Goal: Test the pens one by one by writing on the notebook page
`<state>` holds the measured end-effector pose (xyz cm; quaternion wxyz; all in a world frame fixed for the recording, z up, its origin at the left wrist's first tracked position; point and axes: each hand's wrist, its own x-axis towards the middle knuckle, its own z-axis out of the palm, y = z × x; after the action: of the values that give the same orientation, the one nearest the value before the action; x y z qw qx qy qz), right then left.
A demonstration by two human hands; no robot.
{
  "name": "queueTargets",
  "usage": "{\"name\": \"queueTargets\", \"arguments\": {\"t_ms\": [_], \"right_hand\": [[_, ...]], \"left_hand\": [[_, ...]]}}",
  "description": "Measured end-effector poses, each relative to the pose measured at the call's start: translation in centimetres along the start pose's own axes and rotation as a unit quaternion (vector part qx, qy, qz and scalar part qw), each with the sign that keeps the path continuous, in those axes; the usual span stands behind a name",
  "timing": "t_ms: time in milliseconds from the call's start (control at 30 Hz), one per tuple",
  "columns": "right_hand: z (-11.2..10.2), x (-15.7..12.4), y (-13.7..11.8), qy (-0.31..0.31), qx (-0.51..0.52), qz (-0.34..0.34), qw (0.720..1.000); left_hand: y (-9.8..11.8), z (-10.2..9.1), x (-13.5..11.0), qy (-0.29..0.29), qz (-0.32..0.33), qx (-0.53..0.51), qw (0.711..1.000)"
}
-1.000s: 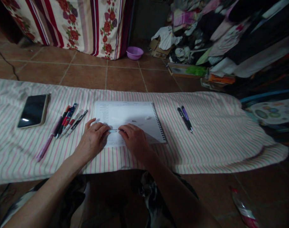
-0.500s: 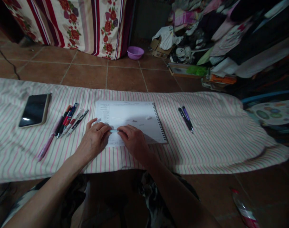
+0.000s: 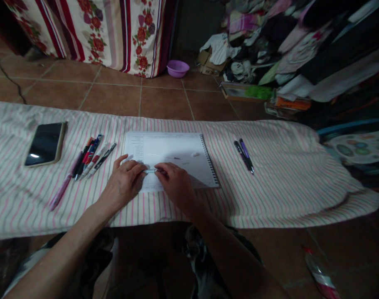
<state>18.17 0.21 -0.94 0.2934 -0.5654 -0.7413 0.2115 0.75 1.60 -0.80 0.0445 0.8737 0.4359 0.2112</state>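
Note:
Between my two hands is a light blue pen barrel (image 3: 150, 170), held level just over the lower part of a spiral notebook (image 3: 173, 143). My left hand (image 3: 123, 179) pinches its left end, thumb and fingers closed. My right hand (image 3: 174, 179) grips the right end, and the fingers hide that tip. On the page above my hands lies a thin pen refill (image 3: 164, 156) with a dark tip. Close to it, on the right, sits a small white piece (image 3: 195, 154) that I cannot make out.
Left of the notebook lie several pens (image 3: 91, 158) and a phone (image 3: 45, 144); two pens (image 3: 244, 156) are on its right. All rest on a striped cloth (image 3: 286, 174). Beyond it are a purple basin (image 3: 178, 69) and piled clothes. A bottle (image 3: 320, 274) lies on the floor.
My right hand has shifted very slightly to the right, and a little more of the barrel shows between my hands. The left hand stays in place.

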Motion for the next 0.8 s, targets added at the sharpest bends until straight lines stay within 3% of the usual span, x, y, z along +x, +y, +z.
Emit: {"name": "queueTargets", "arguments": {"t_ms": [367, 800], "right_hand": [[0.1, 0.0, 0.5, 0.001, -0.001, 0.0, 1.0], [0.5, 0.0, 1.2, 0.005, 0.015, -0.004, 1.0]], "left_hand": [[-0.6, 0.0, -0.2, 0.006, 0.007, 0.017, 1.0], [-0.1, -1.2, -0.1, -0.012, 0.009, 0.052, 0.999]]}}
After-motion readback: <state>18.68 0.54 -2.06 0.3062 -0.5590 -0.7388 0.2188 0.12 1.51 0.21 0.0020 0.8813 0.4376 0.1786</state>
